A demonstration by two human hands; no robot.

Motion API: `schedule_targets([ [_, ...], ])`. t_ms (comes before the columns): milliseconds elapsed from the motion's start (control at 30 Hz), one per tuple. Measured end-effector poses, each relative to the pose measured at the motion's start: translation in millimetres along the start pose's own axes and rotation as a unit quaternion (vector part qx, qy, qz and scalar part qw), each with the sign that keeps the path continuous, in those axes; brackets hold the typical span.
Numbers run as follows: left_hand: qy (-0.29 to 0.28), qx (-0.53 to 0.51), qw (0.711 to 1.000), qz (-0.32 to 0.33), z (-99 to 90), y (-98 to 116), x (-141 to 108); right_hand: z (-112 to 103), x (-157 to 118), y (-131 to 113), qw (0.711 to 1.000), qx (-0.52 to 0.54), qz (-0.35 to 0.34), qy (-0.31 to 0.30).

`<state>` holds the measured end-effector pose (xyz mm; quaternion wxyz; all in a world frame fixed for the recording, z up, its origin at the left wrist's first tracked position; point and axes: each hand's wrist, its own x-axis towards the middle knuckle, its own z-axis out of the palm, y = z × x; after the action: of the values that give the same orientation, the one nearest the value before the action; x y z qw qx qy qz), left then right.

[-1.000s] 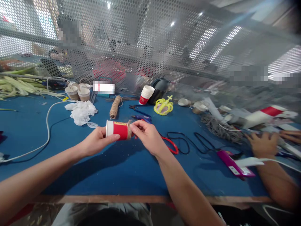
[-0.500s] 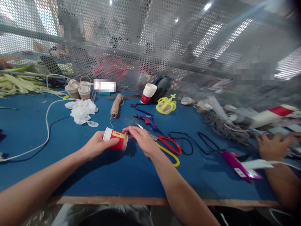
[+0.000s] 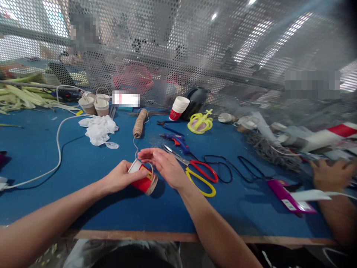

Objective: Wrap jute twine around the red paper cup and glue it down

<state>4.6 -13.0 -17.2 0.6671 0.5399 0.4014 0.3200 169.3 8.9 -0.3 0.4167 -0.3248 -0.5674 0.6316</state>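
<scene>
My left hand [image 3: 122, 177] is closed round a red and white paper cup [image 3: 142, 185], tilted with its wrapped end low and to the right. Brown twine covers a band at that end. In my right hand [image 3: 164, 163], just above and right of the cup, a strand of twine [image 3: 152, 169] runs between the fingers and loops to the cup. Another stretch leads up to a spool of twine [image 3: 140, 123] lying beyond the hands. Scissors [image 3: 199, 172] with red and yellow handles lie right of my right hand, partly behind it.
A blue glue gun [image 3: 178, 142], pliers [image 3: 170, 123], stacked paper cups [image 3: 179, 108] and a yellow crown [image 3: 200, 123] lie beyond. White lace [image 3: 100, 129] and twine-wrapped cups [image 3: 101, 107] are at left. A co-worker's hand [image 3: 331, 175] rests at right, near a purple box [image 3: 290, 195].
The cup has tipped, its wrapped end swinging down and nearer me. My right hand has moved left over the cup, drawing the twine into a visible loop.
</scene>
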Motion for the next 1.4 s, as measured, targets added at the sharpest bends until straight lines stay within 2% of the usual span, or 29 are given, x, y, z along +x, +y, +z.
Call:
schedule_targets([
  [167,-0.028,0.010,1.000,-0.004,4.3,-4.0,-1.0,10.3,-3.9,-5.7,1.000,0.013,-0.007,-0.010],
  [267,-0.020,0.005,1.000,-0.004,4.6,-3.2,-2.2,4.4,-2.2,-10.5,0.993,-0.114,-0.020,0.025],
  [333,-0.011,0.000,1.000,-0.003,3.9,-1.1,-3.4,-5.4,0.4,-11.1,0.967,-0.239,-0.014,0.090],
  [400,-0.006,-0.006,1.000,-0.003,2.8,1.3,-4.7,-16.2,2.6,-8.6,0.927,-0.346,0.017,0.144],
  [467,-0.001,-0.008,1.000,0.000,1.5,3.0,-5.7,-23.8,3.4,-4.1,0.910,-0.386,0.085,0.125],
  [533,0.003,-0.005,1.000,0.010,0.3,3.6,-6.3,-25.8,2.8,0.5,0.926,-0.341,0.148,0.063],
  [600,0.003,0.002,1.000,0.017,-0.4,3.4,-6.3,-22.6,1.6,3.4,0.955,-0.246,0.164,0.018],
  [733,-0.009,0.014,1.000,0.016,-0.4,2.0,-5.7,-11.3,0.3,3.2,0.992,-0.070,0.109,-0.006],
  [833,-0.023,0.019,0.999,0.014,-0.2,0.9,-5.5,-4.8,-0.6,-0.6,0.998,-0.024,0.063,-0.016],
  [933,-0.030,0.029,0.999,0.006,-0.2,-0.5,-5.5,2.0,-2.8,-6.3,0.998,-0.010,0.047,-0.048],
  [1067,-0.033,0.002,0.999,0.000,1.3,-3.0,-3.8,12.4,-6.4,-13.3,0.996,-0.059,0.035,-0.065],
  [1233,0.027,-0.127,0.992,-0.005,6.4,-3.3,1.5,17.2,-7.8,-12.2,0.991,-0.084,0.024,-0.096],
  [1400,0.053,-0.138,0.989,-0.014,7.7,-2.0,4.0,17.0,-7.9,-12.6,0.981,-0.167,-0.001,-0.096],
])
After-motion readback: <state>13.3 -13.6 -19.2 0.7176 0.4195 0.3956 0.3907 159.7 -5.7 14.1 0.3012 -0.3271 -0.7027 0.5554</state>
